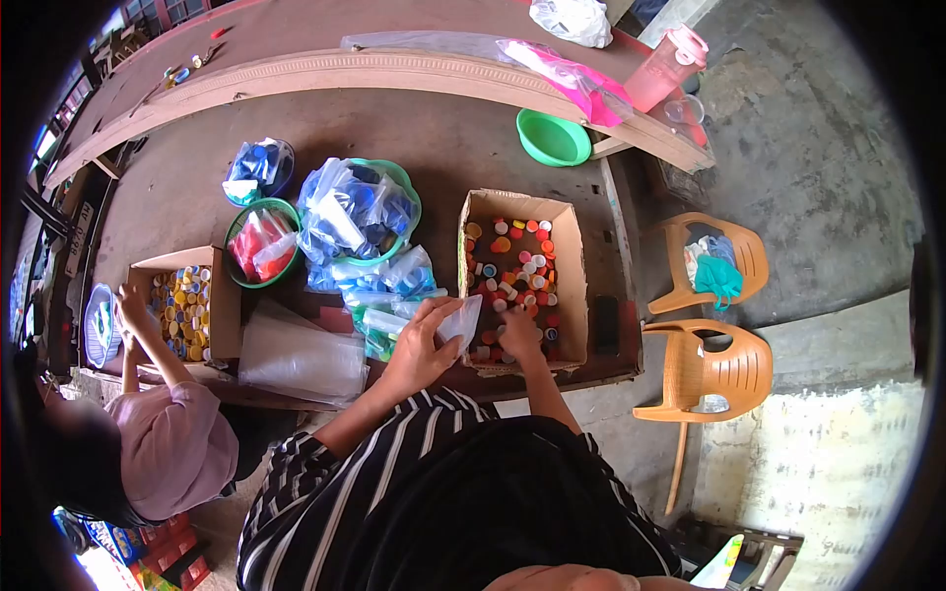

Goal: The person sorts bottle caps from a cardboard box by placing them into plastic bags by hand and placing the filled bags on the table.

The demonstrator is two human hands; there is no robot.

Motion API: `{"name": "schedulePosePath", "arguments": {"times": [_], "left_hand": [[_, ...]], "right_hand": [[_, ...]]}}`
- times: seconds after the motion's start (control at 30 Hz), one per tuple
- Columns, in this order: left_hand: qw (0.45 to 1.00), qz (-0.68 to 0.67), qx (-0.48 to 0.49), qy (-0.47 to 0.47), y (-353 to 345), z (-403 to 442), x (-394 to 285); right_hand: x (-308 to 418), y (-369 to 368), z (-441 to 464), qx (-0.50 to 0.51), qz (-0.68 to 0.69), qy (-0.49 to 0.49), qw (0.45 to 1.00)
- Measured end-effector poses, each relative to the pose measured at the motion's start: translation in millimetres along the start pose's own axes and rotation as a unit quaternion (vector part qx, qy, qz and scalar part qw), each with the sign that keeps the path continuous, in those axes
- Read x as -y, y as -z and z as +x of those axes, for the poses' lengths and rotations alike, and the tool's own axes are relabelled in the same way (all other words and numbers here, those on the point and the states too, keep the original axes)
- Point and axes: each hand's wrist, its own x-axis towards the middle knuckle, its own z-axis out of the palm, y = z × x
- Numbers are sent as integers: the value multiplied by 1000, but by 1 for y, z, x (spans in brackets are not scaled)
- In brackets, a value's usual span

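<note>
Beside the cardboard box [572, 266], the left hand [422, 347] grips a plastic bag [464, 322] whose long axis slants forward and right, while the right hand [519, 337], grip unclear, is among bottle caps [528, 267].

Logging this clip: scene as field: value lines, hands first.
left hand: holds clear plastic bag
right hand: down in cardboard box, among loose caps
table: green basket of filled bags; clear plastic stack
co-worker: at left, beside box of mostly yellow caps
chairs: two, at right
</note>
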Motion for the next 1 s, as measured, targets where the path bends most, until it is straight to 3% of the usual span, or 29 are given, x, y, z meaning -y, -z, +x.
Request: {"name": "schedulePosePath", "arguments": {"times": [0.07, 0.17, 0.27, 0.3, 0.47, 0.57, 0.6, 0.63, 0.7, 0.77, 0.9, 0.93, 1.0], "left_hand": [[998, -48, 7, 39, 2, 0, -2], [1000, -26, -3, 0, 3, 1, 10], [1000, -18, 4, 5, 5, 2, 5], [1000, -24, 3, 8, 4, 3, 4], [997, -53, 30, 48, 0, 10, -7], [998, -57, 9, -3, -9, 11, 4], [996, -80, 17, 21, -9, 11, 1], [996, -77, 19, 30, -8, 11, 0], [996, -71, 23, 46, -5, 10, 1], [997, -70, 3, 29, -5, 8, 9], [997, -64, 24, 43, 1, 4, 14], [997, -62, 25, 40, 2, 4, 14], [997, -58, 26, 35, 2, 5, 14]], "right_hand": [[3, -18, -8, -47, -192, 26, 980], [0, -29, 4, -114, -120, 44, 985], [0, -2, 6, -117, 107, 79, 984], [13, 13, 2, -165, 169, 92, 967], [108, 87, -43, -353, 439, 148, 813], [137, 108, -63, -286, 281, 284, 871], [140, 115, -62, -225, 209, 346, 886], [145, 117, -64, -236, 159, 353, 891], [142, 112, -64, -233, 326, 242, 884], [111, 101, -49, -232, 362, 141, 892], [20, 35, -24, -68, 8, 100, 993], [4, 17, -23, -10, -96, 77, 992], [-18, -20, -17, 30, -169, 24, 985]]}}
